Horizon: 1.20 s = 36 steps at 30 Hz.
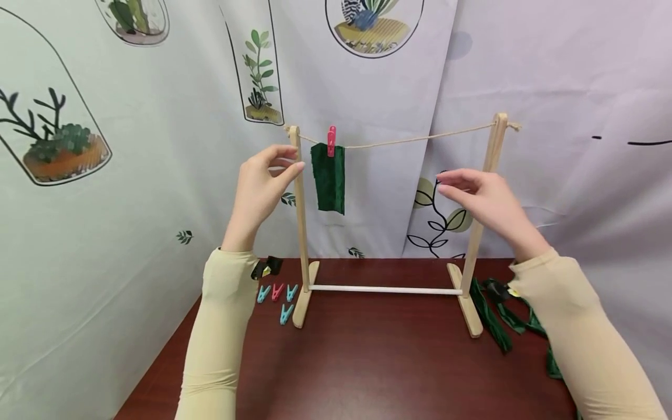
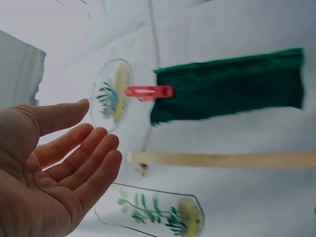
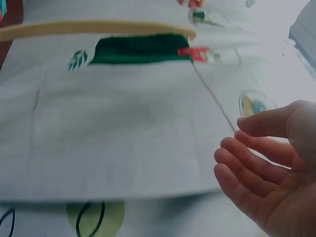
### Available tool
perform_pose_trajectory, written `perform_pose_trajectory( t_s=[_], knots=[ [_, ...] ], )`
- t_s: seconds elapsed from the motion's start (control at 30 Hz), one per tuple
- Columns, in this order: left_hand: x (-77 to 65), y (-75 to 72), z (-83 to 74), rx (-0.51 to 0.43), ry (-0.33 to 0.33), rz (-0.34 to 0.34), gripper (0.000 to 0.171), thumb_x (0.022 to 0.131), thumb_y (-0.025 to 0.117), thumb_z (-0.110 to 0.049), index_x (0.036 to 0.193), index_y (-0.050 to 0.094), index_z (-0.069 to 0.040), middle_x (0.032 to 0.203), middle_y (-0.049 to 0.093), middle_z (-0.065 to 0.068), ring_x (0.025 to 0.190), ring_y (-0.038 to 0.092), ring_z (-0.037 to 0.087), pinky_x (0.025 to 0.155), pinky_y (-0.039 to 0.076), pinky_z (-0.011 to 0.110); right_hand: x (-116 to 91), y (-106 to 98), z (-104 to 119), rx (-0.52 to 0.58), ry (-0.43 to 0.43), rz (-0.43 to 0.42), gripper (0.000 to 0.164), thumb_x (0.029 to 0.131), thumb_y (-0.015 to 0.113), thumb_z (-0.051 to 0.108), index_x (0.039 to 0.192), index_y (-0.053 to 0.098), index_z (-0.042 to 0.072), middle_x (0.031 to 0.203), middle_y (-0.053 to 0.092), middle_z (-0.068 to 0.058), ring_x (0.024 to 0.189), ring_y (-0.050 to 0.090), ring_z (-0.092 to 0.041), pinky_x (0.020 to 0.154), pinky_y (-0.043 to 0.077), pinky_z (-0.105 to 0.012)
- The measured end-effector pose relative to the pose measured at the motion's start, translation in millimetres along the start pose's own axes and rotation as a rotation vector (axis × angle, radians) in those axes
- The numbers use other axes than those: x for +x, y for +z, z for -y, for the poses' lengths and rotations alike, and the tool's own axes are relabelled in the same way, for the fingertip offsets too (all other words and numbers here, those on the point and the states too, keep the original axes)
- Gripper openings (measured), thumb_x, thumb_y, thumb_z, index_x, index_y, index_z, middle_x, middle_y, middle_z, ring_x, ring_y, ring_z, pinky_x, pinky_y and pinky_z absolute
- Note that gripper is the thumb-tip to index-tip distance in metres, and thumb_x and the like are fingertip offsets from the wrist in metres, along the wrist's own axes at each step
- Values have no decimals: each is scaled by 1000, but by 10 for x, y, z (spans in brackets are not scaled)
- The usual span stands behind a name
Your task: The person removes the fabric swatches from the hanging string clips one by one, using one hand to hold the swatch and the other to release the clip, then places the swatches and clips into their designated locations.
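Note:
A dark green cloth strip (image 1: pixel 329 181) hangs from a thin rope (image 1: pixel 409 140), fastened at its top by a red clothespin (image 1: pixel 331 142). The rope runs between the two posts of a wooden stand. My left hand (image 1: pixel 266 184) is raised by the left post (image 1: pixel 301 221), fingers loosely bent and holding nothing. In the left wrist view its palm shows bare, apart from the clothespin and cloth. My right hand (image 1: pixel 485 195) hovers before the right post (image 1: pixel 493 151), also holding nothing, its thumb and fingers relaxed below the rope.
Three blue clothespins (image 1: pixel 286 314) and a red one (image 1: pixel 277 291) lie left of the stand's left foot (image 1: pixel 305 294). Crumpled green cloth strips (image 1: pixel 490 315) lie beyond the right foot (image 1: pixel 464 300). A white rod (image 1: pixel 385 289) joins the posts low down. A printed curtain (image 1: pixel 378 221) stands behind.

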State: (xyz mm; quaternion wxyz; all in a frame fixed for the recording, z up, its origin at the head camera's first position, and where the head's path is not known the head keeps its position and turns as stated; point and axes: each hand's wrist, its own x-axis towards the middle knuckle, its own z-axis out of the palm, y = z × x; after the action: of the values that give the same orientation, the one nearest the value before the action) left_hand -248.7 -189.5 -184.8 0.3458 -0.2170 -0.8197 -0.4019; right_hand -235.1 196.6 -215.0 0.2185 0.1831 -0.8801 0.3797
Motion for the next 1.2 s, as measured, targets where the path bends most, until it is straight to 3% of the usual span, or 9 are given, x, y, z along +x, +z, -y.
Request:
perform_pose_trajectory(
  t_s=[0.17, 0.33, 0.6, 0.87, 1.2],
  knots=[
    [126, 62, -141, -37, 27, -14, 32, 94, 74, -22, 121, 70, -4, 121, 69, 7, 104, 67, 18, 95, 54, 33, 217, 238, 208, 28, -47, 10, 37, 99, 65, 39, 127, 71, 15, 118, 72, -7, 99, 66, -13, 78, 47, -24],
    [286, 189, -215, -30, 20, 21, 34, 95, 73, -20, 125, 68, -4, 124, 68, 8, 109, 66, 17, 96, 52, 27, 451, 458, 314, 95, -68, 22, 35, 99, 66, 34, 126, 71, 13, 120, 72, -7, 106, 67, -21, 83, 49, -30],
    [512, 354, -259, 8, -41, 106, 46, 96, 72, -20, 138, 60, -3, 139, 61, 9, 124, 60, 19, 100, 48, 23, 746, 775, 471, 160, -35, 49, 30, 98, 68, 29, 123, 72, 13, 116, 73, -6, 103, 67, -18, 86, 52, -37],
    [652, 486, -204, -7, -95, 158, 48, 97, 69, -14, 141, 57, -1, 142, 59, 12, 128, 58, 20, 99, 48, 24, 965, 1032, 522, 160, -42, 21, 31, 96, 70, 32, 117, 75, 9, 113, 74, -8, 102, 68, -20, 86, 52, -38],
    [684, 536, -179, -8, -147, 188, 47, 98, 67, -14, 143, 56, -2, 138, 62, 13, 124, 61, 22, 100, 50, 29, 1123, 1256, 647, 218, 9, 86, 35, 96, 70, 32, 122, 73, 9, 120, 72, -8, 110, 66, -21, 93, 53, -39]
  ],
)
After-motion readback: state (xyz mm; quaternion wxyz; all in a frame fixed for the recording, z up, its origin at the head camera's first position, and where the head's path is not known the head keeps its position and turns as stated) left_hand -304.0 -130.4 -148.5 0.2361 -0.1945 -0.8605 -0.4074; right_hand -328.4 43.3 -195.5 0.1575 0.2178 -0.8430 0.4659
